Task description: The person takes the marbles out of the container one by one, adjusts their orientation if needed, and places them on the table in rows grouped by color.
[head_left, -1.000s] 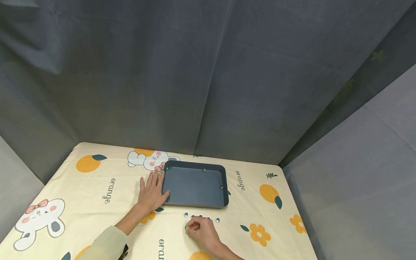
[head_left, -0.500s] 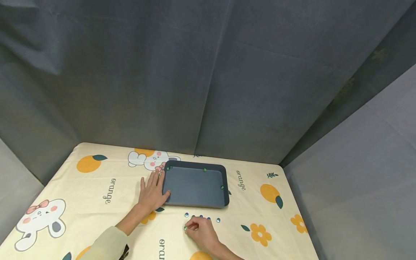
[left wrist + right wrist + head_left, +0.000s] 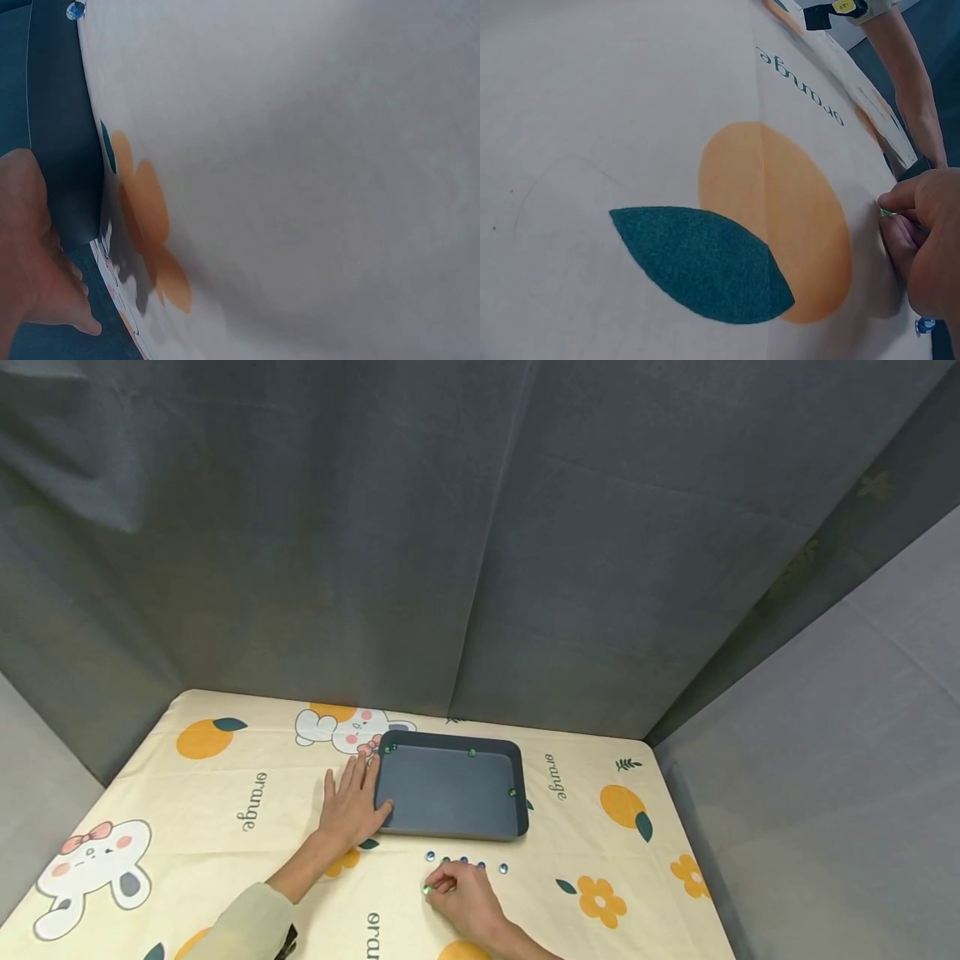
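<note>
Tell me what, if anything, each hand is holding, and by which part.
The right hand pinches a small green marble by its sides, between thumb and finger. The left hand rests at the left end of the tray, no grip showing.

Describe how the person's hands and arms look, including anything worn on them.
Both hands are ungloved. Above the left hand is a pale greenish-beige sleeve, with a black item bearing a yellow patch beside it; I can't tell what it is. Above the right hand, no sleeve shows.
</note>
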`<state>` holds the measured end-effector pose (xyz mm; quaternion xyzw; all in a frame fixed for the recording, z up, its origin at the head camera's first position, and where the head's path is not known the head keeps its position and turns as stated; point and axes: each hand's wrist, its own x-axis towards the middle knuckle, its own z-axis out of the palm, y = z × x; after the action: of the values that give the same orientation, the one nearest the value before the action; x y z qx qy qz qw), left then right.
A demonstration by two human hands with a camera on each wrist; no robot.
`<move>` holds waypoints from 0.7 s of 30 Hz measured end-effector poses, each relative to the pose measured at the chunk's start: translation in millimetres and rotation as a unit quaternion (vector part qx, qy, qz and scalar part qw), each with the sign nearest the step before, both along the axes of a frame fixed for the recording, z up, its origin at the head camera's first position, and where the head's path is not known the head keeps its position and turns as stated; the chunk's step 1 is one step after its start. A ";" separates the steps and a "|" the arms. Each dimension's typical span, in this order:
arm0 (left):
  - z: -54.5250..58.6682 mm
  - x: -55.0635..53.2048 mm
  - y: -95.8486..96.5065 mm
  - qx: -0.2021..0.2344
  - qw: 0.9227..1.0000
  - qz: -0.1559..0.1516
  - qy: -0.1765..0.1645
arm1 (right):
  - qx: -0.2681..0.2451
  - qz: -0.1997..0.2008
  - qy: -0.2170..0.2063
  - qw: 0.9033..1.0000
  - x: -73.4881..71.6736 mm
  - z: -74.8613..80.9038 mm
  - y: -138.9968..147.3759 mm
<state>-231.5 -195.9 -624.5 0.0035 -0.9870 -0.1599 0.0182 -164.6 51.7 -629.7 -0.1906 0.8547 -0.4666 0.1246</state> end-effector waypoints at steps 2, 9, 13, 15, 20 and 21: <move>0.6 0.3 0.2 0.001 1.000 0.000 -0.001 | 0.000 0.000 -0.001 1.000 -0.1 -0.5 0.0; 1.6 0.3 0.4 -0.002 1.000 0.001 0.001 | -0.003 -0.001 -0.013 1.000 0.5 -2.4 0.0; 1.8 0.4 0.0 -0.004 1.000 0.001 0.002 | -0.007 0.000 -0.010 1.000 0.7 -4.1 0.5; 2.2 0.5 -0.2 -0.003 1.000 0.001 0.003 | -0.006 0.001 -0.009 1.000 0.7 -4.1 0.9; 2.5 0.5 -0.5 0.000 1.000 -0.001 0.003 | -0.005 -0.002 -0.009 1.000 1.0 -3.6 0.9; 2.6 0.6 -0.5 -0.001 1.000 -0.001 0.003 | -0.006 -0.003 -0.009 1.000 1.1 -3.4 0.8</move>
<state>-231.0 -196.4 -622.0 0.0020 -0.9871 -0.1589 0.0212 -163.5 52.5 -633.1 -0.1846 0.8513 -0.4736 0.1299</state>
